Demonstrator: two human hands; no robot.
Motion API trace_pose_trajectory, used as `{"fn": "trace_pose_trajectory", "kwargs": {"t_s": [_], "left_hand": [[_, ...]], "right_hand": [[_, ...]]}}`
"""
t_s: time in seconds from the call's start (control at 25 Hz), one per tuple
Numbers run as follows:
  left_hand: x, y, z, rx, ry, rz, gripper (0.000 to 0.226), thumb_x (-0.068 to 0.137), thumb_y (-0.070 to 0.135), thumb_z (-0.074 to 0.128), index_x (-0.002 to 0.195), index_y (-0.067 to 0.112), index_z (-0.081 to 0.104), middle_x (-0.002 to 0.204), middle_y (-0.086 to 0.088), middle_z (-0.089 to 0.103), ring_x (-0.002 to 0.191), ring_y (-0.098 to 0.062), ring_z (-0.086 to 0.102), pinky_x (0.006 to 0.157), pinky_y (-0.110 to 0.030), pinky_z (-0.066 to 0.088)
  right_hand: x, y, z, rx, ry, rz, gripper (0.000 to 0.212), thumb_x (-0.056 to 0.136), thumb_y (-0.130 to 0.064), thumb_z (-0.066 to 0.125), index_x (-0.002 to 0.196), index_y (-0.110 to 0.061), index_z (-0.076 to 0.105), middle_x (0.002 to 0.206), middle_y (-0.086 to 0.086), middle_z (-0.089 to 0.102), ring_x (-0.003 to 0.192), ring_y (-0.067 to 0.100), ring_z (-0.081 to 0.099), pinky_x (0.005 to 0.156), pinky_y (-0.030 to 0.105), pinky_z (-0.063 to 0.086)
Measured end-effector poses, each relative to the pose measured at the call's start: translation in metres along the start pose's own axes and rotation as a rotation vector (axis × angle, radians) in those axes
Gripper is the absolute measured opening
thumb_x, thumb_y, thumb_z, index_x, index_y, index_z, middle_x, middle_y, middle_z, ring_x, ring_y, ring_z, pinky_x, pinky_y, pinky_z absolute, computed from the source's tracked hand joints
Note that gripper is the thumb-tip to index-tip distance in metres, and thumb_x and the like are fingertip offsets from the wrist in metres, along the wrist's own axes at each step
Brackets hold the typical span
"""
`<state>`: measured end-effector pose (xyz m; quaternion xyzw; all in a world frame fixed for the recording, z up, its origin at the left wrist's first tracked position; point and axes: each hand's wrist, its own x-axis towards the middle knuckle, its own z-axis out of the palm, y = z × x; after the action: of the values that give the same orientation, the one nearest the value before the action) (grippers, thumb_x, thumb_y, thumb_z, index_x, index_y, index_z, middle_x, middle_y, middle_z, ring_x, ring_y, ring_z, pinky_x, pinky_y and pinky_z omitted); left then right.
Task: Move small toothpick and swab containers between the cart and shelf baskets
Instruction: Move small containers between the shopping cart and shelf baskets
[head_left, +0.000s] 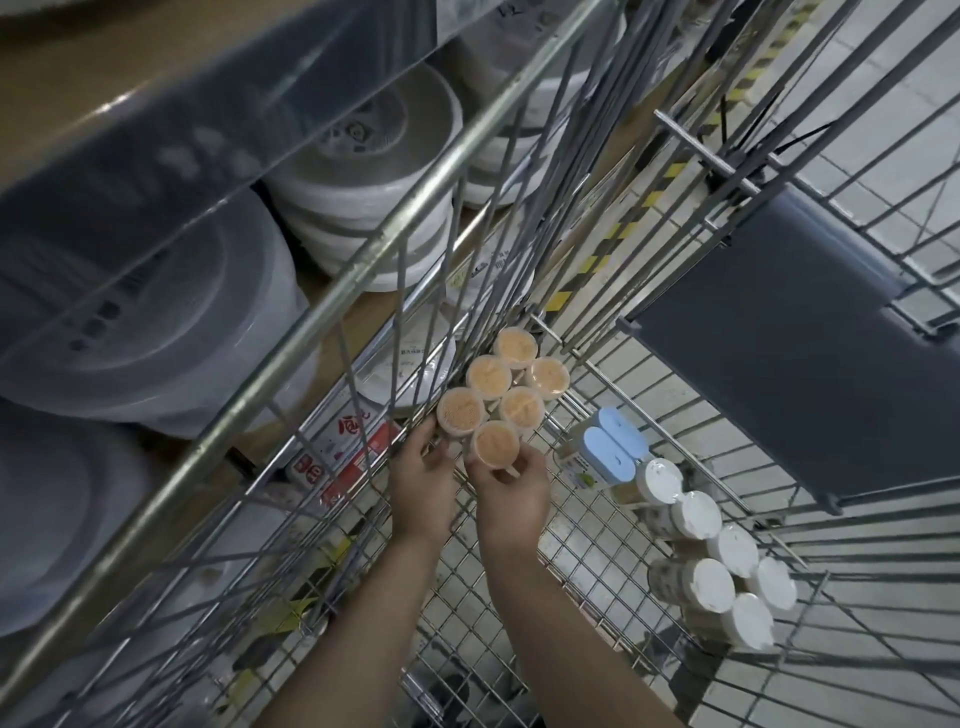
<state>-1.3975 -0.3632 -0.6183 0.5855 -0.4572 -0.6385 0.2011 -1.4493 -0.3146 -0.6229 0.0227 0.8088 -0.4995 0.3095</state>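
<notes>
Several round clear toothpick containers (488, 376) stand clustered in the far left corner of the wire cart (587, 551). My right hand (511, 491) grips the nearest one (497, 442) from below. My left hand (422, 480) touches the side of the neighbouring container (461, 410) with its fingertips. Several white-lidded swab containers (727, 551) lie in a row along the cart's right side. Beside them sits a pair of blue-topped boxes (610, 441).
The cart's grey fold-down seat flap (795, 332) hangs at the right. Beyond the cart's left wall (291, 332), shelves hold stacks of wrapped white plates (374, 208) and red-and-white packets (343, 452). Yellow-black floor tape (618, 234) runs behind.
</notes>
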Motion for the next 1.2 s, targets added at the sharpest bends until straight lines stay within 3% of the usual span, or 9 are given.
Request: {"fn": "trace_pose_trajectory", "kwargs": {"t_s": [0.16,0.36,0.48,0.6,0.68,0.76,0.84,1.0,1.2], "left_hand": [[-0.004,-0.002,-0.009,0.042,-0.041,-0.029,0.034,0.095,0.003,0.047,0.123,0.019,0.060,0.118,0.011,0.062,0.110,-0.002,0.056,0.089,-0.021,0.044],[-0.020,0.008,-0.029,0.190,-0.042,-0.106,0.027,0.097,0.010,0.049,0.122,0.014,0.059,0.116,0.006,0.058,0.105,-0.011,0.054,0.087,-0.028,0.042],[-0.040,0.017,-0.050,0.271,-0.112,-0.108,0.022,0.096,0.010,0.050,0.115,0.013,0.062,0.124,0.004,0.058,0.104,-0.012,0.055,0.089,-0.031,0.044],[-0.077,0.039,-0.078,0.486,-0.230,-0.063,0.025,0.095,0.009,0.050,0.117,0.012,0.061,0.129,0.001,0.058,0.093,-0.014,0.059,0.087,-0.034,0.047],[-0.109,0.059,-0.101,0.693,-0.328,0.020,0.027,0.096,0.015,0.051,0.121,0.016,0.060,0.121,-0.006,0.062,0.070,-0.007,0.054,0.078,-0.037,0.053],[-0.146,0.081,-0.127,0.870,-0.421,0.127,0.028,0.096,0.017,0.050,0.123,0.020,0.059,0.116,-0.004,0.064,0.063,-0.005,0.054,0.061,-0.026,0.051],[-0.185,0.102,-0.152,1.010,-0.509,0.226,0.028,0.096,0.016,0.050,0.123,0.017,0.058,0.116,-0.003,0.064,0.074,-0.009,0.059,0.056,-0.017,0.043],[-0.267,0.142,-0.207,1.157,-0.636,0.377,0.030,0.095,0.017,0.050,0.124,0.013,0.058,0.119,-0.007,0.064,0.101,-0.018,0.061,0.083,-0.025,0.047],[-0.359,0.171,-0.287,1.116,-0.596,0.518,0.034,0.095,0.023,0.053,0.129,0.019,0.055,0.129,0.003,0.058,0.114,-0.014,0.054,0.091,-0.025,0.041]], "right_hand": [[0.001,-0.006,0.000,-0.047,-0.010,0.049,0.039,0.073,-0.017,0.080,0.106,-0.015,0.059,0.094,-0.006,0.065,0.092,0.013,0.063,0.076,0.023,0.048],[-0.013,-0.021,-0.016,-0.129,-0.112,0.101,0.060,0.076,-0.017,0.078,0.128,-0.015,0.048,0.114,-0.002,0.057,0.104,0.017,0.059,0.087,0.026,0.050],[-0.039,-0.034,-0.040,-0.228,-0.138,0.143,0.054,0.089,-0.015,0.065,0.136,-0.008,0.041,0.126,0.005,0.051,0.090,0.014,0.059,0.072,0.009,0.049],[-0.085,-0.041,-0.073,-0.413,-0.197,0.065,0.039,0.095,-0.023,0.055,0.131,-0.011,0.049,0.132,0.006,0.055,0.116,0.020,0.054,0.097,0.030,0.043],[-0.124,-0.049,-0.097,-0.560,-0.237,-0.030,0.035,0.096,-0.025,0.052,0.128,-0.011,0.053,0.130,0.006,0.058,0.116,0.019,0.055,0.095,0.029,0.042],[-0.168,-0.059,-0.120,-0.672,-0.253,-0.083,0.036,0.096,-0.027,0.051,0.128,-0.011,0.054,0.130,0.005,0.058,0.118,0.020,0.054,0.094,0.028,0.041],[-0.216,-0.068,-0.139,-0.779,-0.278,-0.149,0.037,0.096,-0.028,0.051,0.129,-0.013,0.053,0.130,0.003,0.058,0.118,0.020,0.055,0.096,0.029,0.041],[-0.322,-0.084,-0.172,-1.055,-0.294,-0.362,0.036,0.096,-0.034,0.048,0.128,-0.018,0.053,0.125,0.003,0.061,0.111,0.023,0.057,0.097,0.032,0.040],[-0.443,-0.102,-0.192,-1.034,-0.271,-0.535,0.036,0.096,-0.034,0.046,0.129,-0.020,0.051,0.126,0.000,0.059,0.112,0.023,0.053,0.093,0.031,0.037]]}}
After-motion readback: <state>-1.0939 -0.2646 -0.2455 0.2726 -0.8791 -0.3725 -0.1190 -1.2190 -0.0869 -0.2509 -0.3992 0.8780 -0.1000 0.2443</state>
